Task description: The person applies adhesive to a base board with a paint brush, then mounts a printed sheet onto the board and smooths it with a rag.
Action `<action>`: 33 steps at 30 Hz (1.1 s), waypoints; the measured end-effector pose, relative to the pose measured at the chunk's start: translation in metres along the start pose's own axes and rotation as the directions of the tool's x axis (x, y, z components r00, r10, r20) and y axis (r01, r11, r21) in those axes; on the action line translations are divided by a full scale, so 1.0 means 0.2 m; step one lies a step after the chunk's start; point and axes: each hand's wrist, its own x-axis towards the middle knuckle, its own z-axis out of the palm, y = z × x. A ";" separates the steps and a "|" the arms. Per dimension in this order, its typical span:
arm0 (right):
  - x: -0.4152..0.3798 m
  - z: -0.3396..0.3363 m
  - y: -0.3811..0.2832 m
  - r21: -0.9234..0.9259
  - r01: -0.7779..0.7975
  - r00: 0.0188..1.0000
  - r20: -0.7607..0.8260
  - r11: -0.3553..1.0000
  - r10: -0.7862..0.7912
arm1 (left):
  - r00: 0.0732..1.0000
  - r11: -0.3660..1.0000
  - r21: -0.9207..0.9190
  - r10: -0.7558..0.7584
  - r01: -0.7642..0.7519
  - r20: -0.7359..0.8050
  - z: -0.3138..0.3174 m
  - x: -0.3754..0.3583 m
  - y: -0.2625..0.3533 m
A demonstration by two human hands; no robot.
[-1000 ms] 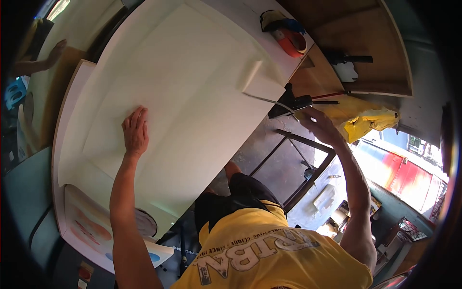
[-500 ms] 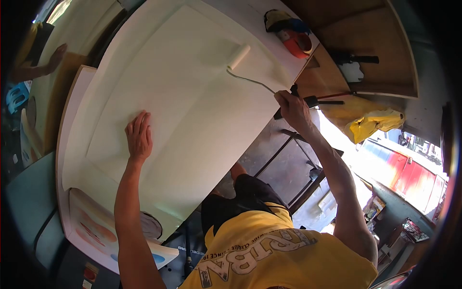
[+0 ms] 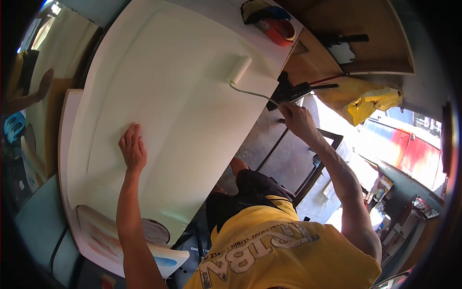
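My right hand (image 3: 299, 119) grips a paint roller by its handle, which the fingers mostly hide. The roller's thin bent wire runs to a small pale sleeve (image 3: 239, 70) resting on a large off-white sheet (image 3: 187, 111). Flat on the left part of the same sheet lies my left hand (image 3: 132, 149), fingers stretched out and holding nothing. The sheet looks smooth, with a faint line along its left and upper side.
A red ring-shaped roll (image 3: 280, 32) and dark cloth lie at the far corner. Beyond my right hand are a dark tool (image 3: 293, 91) and a yellow plastic bag (image 3: 368, 106). Near my left forearm sits a curved painted panel (image 3: 108, 236). A dark metal frame stands below.
The roller sleeve has moved over the sheet toward my body, with my right hand drawing back. My left hand stays flat on about the same spot. The view has turned slightly.
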 end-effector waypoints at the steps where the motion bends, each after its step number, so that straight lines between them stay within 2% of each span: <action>1: -0.04 -0.01 0.03 0.014 -0.006 1.000 -0.001 1.000 0.006 | 1.000 1.000 0.000 0.000 0.000 0.002 0.00 0.00 0.00; 4: -0.15 -0.04 0.09 0.016 -0.039 0.999 0.012 0.999 0.039 | 1.000 1.000 0.017 -0.013 0.013 0.005 -0.01 0.00 0.01; 5: -0.18 -0.07 0.11 -0.009 -0.103 0.989 0.104 0.995 0.103 | 1.000 1.000 0.016 -0.010 0.010 0.004 0.00 0.01 0.01; 11: -0.40 -0.13 0.27 -0.028 -0.121 0.991 0.049 0.992 0.123 | 1.000 1.000 0.016 -0.012 0.012 0.015 -0.01 0.01 0.02; 14: -0.54 -0.19 0.31 -0.084 -0.233 0.962 0.124 0.969 0.242 | 0.999 0.999 0.017 -0.034 0.033 0.032 -0.02 0.01 0.02; 15: -0.60 -0.19 0.34 -0.109 -0.199 0.973 0.101 0.974 0.210 | 0.998 0.999 0.017 -0.042 0.041 0.039 -0.02 0.01 0.02; 18: -0.66 -0.19 0.27 -0.026 -0.047 0.998 -0.037 0.999 0.046 | 0.999 0.999 0.014 -0.043 0.042 0.032 -0.01 0.01 0.03; 19: -0.62 -0.18 0.20 0.005 0.005 0.996 -0.092 1.000 -0.004 | 0.999 0.999 0.018 -0.038 0.037 0.026 -0.01 0.00 0.02; 22: -0.39 -0.11 -0.01 0.011 -0.011 1.000 -0.021 1.000 0.012 | 1.000 0.999 0.029 0.015 -0.015 -0.004 -0.01 0.01 0.01; 24: -0.17 0.00 -0.07 0.036 0.145 0.985 -0.099 0.989 -0.141 | 1.000 0.999 0.036 0.018 -0.018 -0.006 -0.01 0.01 0.01; 27: 0.12 0.05 -0.18 0.047 0.199 0.973 -0.132 0.979 -0.191 | 1.000 0.999 0.034 0.019 -0.019 -0.008 -0.01 0.01 0.02; 30: 0.27 0.06 -0.20 -0.008 0.199 0.967 -0.158 0.980 -0.198 | 1.000 1.000 0.017 0.018 -0.017 -0.017 -0.01 0.01 0.02; 33: 0.30 0.03 -0.19 -0.013 0.135 0.985 -0.107 0.991 -0.136 | 1.000 1.000 0.019 0.010 -0.010 -0.006 -0.02 0.01 0.02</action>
